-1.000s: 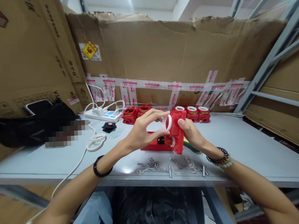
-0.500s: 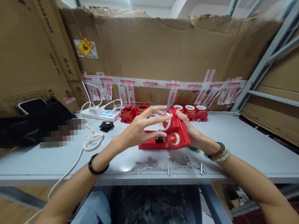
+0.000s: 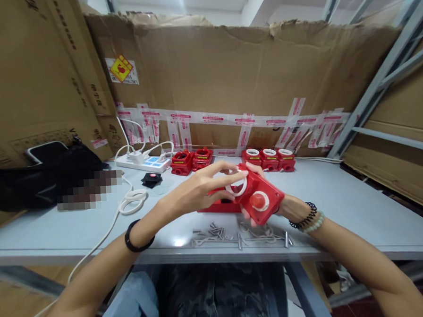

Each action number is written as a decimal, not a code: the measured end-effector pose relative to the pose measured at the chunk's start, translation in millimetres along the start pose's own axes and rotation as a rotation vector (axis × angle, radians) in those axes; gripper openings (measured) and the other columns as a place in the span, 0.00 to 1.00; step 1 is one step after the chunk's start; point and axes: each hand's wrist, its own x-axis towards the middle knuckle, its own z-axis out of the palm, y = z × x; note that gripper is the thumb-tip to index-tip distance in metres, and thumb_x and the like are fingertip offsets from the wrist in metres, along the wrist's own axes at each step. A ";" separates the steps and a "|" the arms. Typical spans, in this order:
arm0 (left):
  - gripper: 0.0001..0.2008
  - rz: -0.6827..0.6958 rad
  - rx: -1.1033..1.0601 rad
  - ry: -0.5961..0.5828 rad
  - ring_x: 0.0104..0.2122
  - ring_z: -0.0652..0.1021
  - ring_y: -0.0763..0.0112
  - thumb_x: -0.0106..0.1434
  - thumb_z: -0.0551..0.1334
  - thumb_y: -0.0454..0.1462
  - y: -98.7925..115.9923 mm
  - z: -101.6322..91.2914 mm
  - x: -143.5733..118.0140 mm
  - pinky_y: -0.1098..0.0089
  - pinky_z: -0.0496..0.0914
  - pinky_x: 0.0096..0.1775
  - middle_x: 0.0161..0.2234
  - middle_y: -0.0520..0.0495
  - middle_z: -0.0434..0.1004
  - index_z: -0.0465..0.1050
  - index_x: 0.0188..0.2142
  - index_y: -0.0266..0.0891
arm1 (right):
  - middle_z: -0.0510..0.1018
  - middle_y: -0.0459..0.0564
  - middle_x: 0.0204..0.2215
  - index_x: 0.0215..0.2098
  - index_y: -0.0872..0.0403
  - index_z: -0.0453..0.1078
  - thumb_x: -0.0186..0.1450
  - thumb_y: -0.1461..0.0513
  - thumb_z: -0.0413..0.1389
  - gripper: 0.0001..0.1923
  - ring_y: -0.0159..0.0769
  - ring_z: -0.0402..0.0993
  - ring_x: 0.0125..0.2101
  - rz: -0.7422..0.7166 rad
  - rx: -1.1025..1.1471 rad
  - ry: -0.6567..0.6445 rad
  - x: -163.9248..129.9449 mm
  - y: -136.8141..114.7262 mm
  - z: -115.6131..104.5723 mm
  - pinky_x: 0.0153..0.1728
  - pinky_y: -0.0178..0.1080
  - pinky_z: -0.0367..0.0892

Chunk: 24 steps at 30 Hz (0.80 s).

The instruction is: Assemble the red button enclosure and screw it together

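Note:
My right hand (image 3: 250, 217) holds a red plastic cover (image 3: 272, 191) tilted above the table, its palm and fingers partly hidden behind it. On the cover's face sits a round red knob (image 3: 257, 201) with a white collar. My left hand (image 3: 207, 184) is closed around a white ring (image 3: 238, 189) at the cover's left part, thumb below and fingers above. Under my left hand, a red tray-like part (image 3: 217, 207) lies on the table, mostly covered. Loose screws (image 3: 217, 231) and short metal pins (image 3: 240, 241) lie in front of my hands.
Two red housings (image 3: 181, 163) and three more with white rings (image 3: 269, 159) stand along the cardboard wall (image 3: 242, 71). A white power strip (image 3: 148, 162), a coiled cable (image 3: 133, 201), a black item (image 3: 151, 179) and a black bag with a phone (image 3: 47, 151) are on the left.
My right hand has turned the red cover, and its knob end has swung right and down. My left fingers have closed in around the white ring.

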 end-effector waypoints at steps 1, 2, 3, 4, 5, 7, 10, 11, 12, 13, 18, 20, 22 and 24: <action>0.21 0.012 0.022 -0.031 0.47 0.73 0.67 0.65 0.58 0.33 1.8 -1.8 0.2 0.65 0.73 0.45 0.49 0.42 0.69 0.63 0.57 0.45 | 0.76 0.52 0.15 0.28 0.55 0.71 0.56 0.32 0.36 0.40 0.35 0.72 0.15 0.012 -0.017 -0.020 -0.7 0.4 -1.8 0.13 0.35 0.66; 0.20 0.020 0.041 -0.055 0.47 0.74 0.67 0.65 0.57 0.32 3.1 -2.8 0.5 0.66 0.73 0.46 0.49 0.42 0.69 0.63 0.57 0.44 | 0.76 0.51 0.15 0.29 0.54 0.71 0.56 0.33 0.36 0.39 0.35 0.72 0.14 0.018 -0.034 -0.035 -0.9 0.8 -3.5 0.12 0.34 0.66; 0.20 0.025 0.054 -0.073 0.47 0.74 0.67 0.66 0.56 0.32 3.5 -3.0 0.7 0.66 0.73 0.46 0.49 0.42 0.70 0.63 0.57 0.44 | 0.76 0.50 0.15 0.29 0.54 0.72 0.57 0.33 0.37 0.38 0.34 0.71 0.14 0.018 -0.045 -0.046 -0.6 1.0 -5.0 0.12 0.34 0.65; 0.20 0.024 0.060 -0.080 0.47 0.74 0.67 0.66 0.56 0.31 3.0 -2.5 0.9 0.66 0.73 0.46 0.49 0.41 0.70 0.63 0.57 0.44 | 0.76 0.50 0.15 0.29 0.54 0.72 0.57 0.33 0.37 0.39 0.34 0.71 0.14 0.017 -0.054 -0.055 0.2 0.8 -6.0 0.12 0.34 0.66; 0.20 0.019 0.057 -0.077 0.49 0.73 0.67 0.66 0.55 0.31 1.5 -1.4 1.1 0.65 0.73 0.47 0.50 0.41 0.69 0.63 0.57 0.44 | 0.76 0.51 0.15 0.29 0.54 0.72 0.57 0.33 0.36 0.39 0.34 0.71 0.14 0.006 -0.057 -0.053 1.2 0.1 -6.4 0.13 0.35 0.66; 0.21 -0.002 0.029 -0.038 0.53 0.70 0.65 0.66 0.56 0.30 -2.9 0.8 1.6 0.63 0.71 0.50 0.54 0.41 0.66 0.62 0.58 0.45 | 0.77 0.53 0.18 0.30 0.56 0.72 0.58 0.34 0.36 0.39 0.37 0.73 0.17 -0.082 -0.039 -0.006 3.1 -3.1 -5.4 0.17 0.38 0.69; 0.22 -0.075 -0.005 0.126 0.55 0.68 0.64 0.64 0.58 0.32 -7.4 -0.6 2.7 0.61 0.68 0.52 0.54 0.39 0.66 0.62 0.57 0.41 | 0.80 0.53 0.28 0.38 0.54 0.71 0.62 0.39 0.41 0.31 0.39 0.76 0.25 -0.362 0.039 0.165 2.8 -11.2 -2.3 0.26 0.42 0.73; 0.19 -0.111 -0.011 0.178 0.52 0.70 0.65 0.64 0.59 0.33 -7.1 -2.9 2.8 0.62 0.69 0.51 0.51 0.39 0.68 0.65 0.55 0.39 | 0.80 0.52 0.32 0.40 0.52 0.70 0.62 0.42 0.43 0.27 0.39 0.77 0.28 -0.447 0.041 0.222 1.9 -13.9 -2.5 0.29 0.43 0.74; 0.16 -0.150 -0.022 0.190 0.48 0.72 0.66 0.63 0.59 0.33 -5.9 -5.7 2.7 0.64 0.70 0.48 0.47 0.40 0.71 0.68 0.51 0.38 | 0.79 0.51 0.35 0.42 0.51 0.69 0.62 0.44 0.46 0.24 0.40 0.77 0.32 -0.514 0.014 0.276 0.8 -16.2 -4.0 0.32 0.44 0.73; 0.11 -0.186 -0.044 0.149 0.44 0.74 0.68 0.63 0.59 0.33 -4.1 -8.9 2.1 0.66 0.71 0.45 0.42 0.42 0.73 0.72 0.46 0.37 | 0.78 0.52 0.38 0.42 0.51 0.68 0.62 0.45 0.48 0.22 0.40 0.77 0.35 -0.564 -0.041 0.334 -0.1 -17.9 -7.0 0.35 0.45 0.73; 0.05 -0.320 -0.181 -0.433 0.30 0.76 0.74 0.61 0.61 0.34 3.3 -18.1 -8.1 0.73 0.69 0.35 0.31 0.50 0.78 0.76 0.34 0.38 | 0.73 0.52 0.43 0.43 0.51 0.64 0.50 0.50 0.65 0.27 0.42 0.72 0.42 -0.799 -0.558 0.864 0.1 -18.8 -38.0 0.44 0.48 0.69; 0.05 -0.357 -0.184 -0.504 0.30 0.77 0.73 0.61 0.61 0.35 1.1 -17.3 -13.4 0.74 0.69 0.35 0.31 0.50 0.78 0.76 0.34 0.38 | 0.71 0.53 0.44 0.44 0.51 0.64 0.45 0.50 0.67 0.32 0.43 0.70 0.43 -0.855 -0.773 1.068 1.4 -18.5 -49.2 0.45 0.49 0.67; 0.06 -0.374 -0.163 -0.466 0.32 0.77 0.72 0.62 0.60 0.36 -3.3 -15.1 -17.2 0.72 0.69 0.35 0.33 0.49 0.78 0.75 0.36 0.38 | 0.72 0.53 0.42 0.43 0.52 0.64 0.46 0.50 0.67 0.31 0.43 0.71 0.42 -0.868 -0.782 1.075 2.9 -18.8 -54.4 0.44 0.49 0.68; 0.10 -0.380 -0.128 -0.358 0.38 0.76 0.69 0.62 0.60 0.39 -7.2 -11.9 -18.6 0.69 0.70 0.39 0.39 0.47 0.76 0.72 0.43 0.39 | 0.74 0.52 0.40 0.43 0.52 0.63 0.52 0.50 0.63 0.26 0.42 0.72 0.40 -0.861 -0.618 0.921 5.1 -18.6 -52.6 0.42 0.48 0.69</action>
